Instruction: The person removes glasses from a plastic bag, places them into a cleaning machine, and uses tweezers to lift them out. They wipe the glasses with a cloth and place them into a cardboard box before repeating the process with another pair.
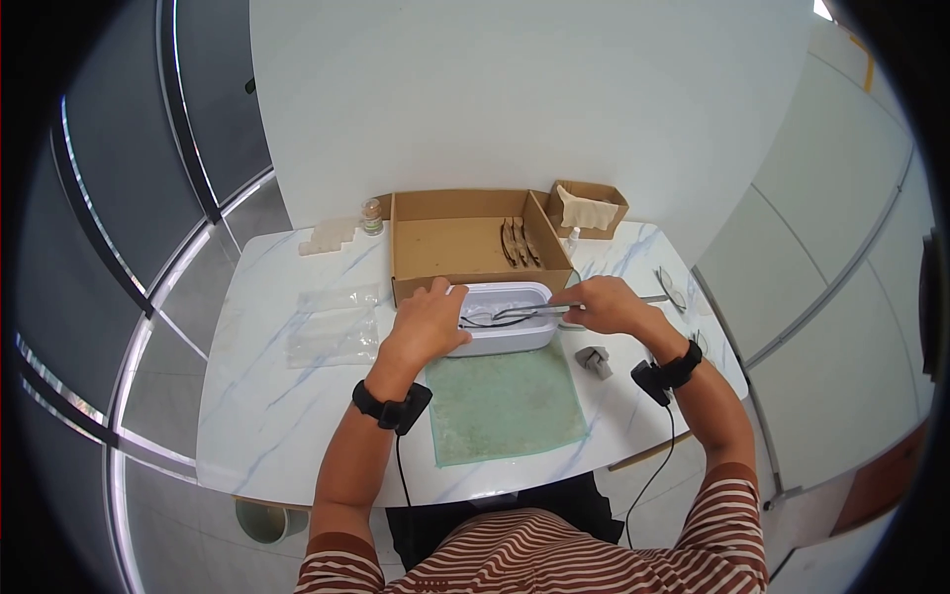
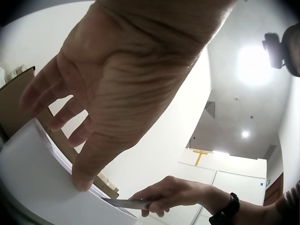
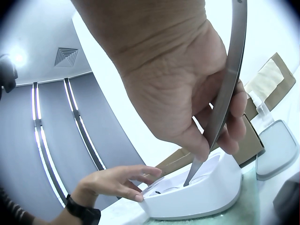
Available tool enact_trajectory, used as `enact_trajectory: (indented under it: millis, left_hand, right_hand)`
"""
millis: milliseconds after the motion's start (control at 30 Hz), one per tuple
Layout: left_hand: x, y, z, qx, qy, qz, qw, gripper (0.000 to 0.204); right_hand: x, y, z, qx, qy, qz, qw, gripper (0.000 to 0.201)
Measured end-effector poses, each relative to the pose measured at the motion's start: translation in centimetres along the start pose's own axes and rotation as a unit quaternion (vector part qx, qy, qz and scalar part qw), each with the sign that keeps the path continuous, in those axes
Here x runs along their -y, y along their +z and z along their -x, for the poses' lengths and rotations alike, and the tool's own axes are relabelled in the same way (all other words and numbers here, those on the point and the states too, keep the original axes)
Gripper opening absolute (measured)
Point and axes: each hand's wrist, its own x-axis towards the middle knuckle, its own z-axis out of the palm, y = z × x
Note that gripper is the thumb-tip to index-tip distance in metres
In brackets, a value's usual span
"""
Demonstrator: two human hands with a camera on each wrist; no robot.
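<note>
My right hand (image 1: 609, 305) grips long metal tweezers (image 3: 224, 101) between thumb and fingers. Their tips reach down inside an oblong white tub (image 1: 495, 345). In the tub lies a thin dark-framed pair of glasses (image 1: 485, 324), partly hidden by the wall, with the tweezer tips right at it in the head view. My left hand (image 1: 426, 322) holds the tub's left end, thumb against the near wall and fingers across the far side. In the left wrist view the thumb presses on the white wall (image 2: 47, 183). The tub stands at the far edge of a green cloth (image 1: 505, 411).
Behind the tub, a cardboard box (image 1: 435, 238) contains several brown curved frames (image 1: 520, 243). A smaller box (image 1: 614, 218) with a pale cloth and a spray bottle (image 1: 573, 238) stand right of it. Grey crumpled cloth (image 1: 594, 361), glasses (image 1: 671, 287) and clear plastic bags (image 1: 336, 327) lie around.
</note>
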Motion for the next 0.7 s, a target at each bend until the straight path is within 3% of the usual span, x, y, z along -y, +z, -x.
enact_trajectory:
  millis: [367, 700]
  left_hand:
    - [0.0, -0.1, 0.0, 0.000, 0.006, 0.004, 1.000, 0.073]
    - [-0.1, -0.2, 0.0, 0.013, -0.002, 0.007, 1.000, 0.073]
  right_hand:
    - [0.1, 0.8, -0.9, -0.029, 0.018, 0.014, 0.999, 0.034]
    - [0.8, -0.7, 0.3, 0.020, -0.024, -0.007, 0.999, 0.033]
